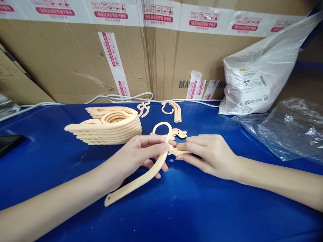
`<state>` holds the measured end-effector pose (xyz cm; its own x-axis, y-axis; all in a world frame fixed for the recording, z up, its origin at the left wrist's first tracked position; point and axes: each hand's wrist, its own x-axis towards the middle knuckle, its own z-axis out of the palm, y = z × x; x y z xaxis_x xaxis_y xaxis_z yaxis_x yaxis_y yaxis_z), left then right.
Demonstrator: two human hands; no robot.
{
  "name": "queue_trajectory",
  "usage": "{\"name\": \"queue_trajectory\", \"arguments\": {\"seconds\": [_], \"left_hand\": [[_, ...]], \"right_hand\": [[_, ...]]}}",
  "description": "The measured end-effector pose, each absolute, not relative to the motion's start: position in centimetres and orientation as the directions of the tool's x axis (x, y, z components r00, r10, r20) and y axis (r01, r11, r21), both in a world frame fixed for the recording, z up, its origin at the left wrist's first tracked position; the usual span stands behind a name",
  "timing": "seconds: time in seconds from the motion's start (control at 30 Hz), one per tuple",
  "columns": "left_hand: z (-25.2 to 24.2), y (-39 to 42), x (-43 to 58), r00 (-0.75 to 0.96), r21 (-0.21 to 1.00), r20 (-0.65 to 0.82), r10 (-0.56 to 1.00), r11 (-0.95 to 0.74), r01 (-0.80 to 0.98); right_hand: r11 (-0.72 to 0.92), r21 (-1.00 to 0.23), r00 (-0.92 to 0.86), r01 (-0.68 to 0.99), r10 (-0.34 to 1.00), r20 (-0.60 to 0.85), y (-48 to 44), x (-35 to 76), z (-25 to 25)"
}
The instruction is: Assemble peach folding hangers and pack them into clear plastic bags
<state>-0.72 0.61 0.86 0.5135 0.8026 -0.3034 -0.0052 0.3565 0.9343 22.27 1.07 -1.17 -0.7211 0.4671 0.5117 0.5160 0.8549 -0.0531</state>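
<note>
My left hand (141, 151) pinches a cream plastic hanger piece (148, 174) between thumb and fingers. This piece has a curved loop at its top and a long arm slanting down to the left, with a small hole at the end. My right hand (208, 153) is closed on a short cream hanger arm (178, 152) that meets the piece at the left fingertips. How the two join there is partly hidden by the fingers. Just behind the hands lies a small cream part (180, 133) with a wavy end and dark dots.
A neat stack of cream hangers (113, 131) stands at the left. Behind are small S-shaped parts (143, 109), a loose hook (168, 108) and arm pieces (177, 112). A white cable (131, 97), cardboard box (75, 57), white bag (249, 80) and clear plastic (285, 131) border the blue table (189, 208).
</note>
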Motion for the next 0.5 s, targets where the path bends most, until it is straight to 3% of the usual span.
{"name": "queue_trajectory", "arguments": {"seconds": [0.5], "left_hand": [[1.03,0.51,-0.36,0.452,0.933,-0.326,0.830,0.360,0.011]], "right_hand": [[0.847,0.106,-0.758,0.522,0.403,0.513,0.51,22.10,-0.61]]}}
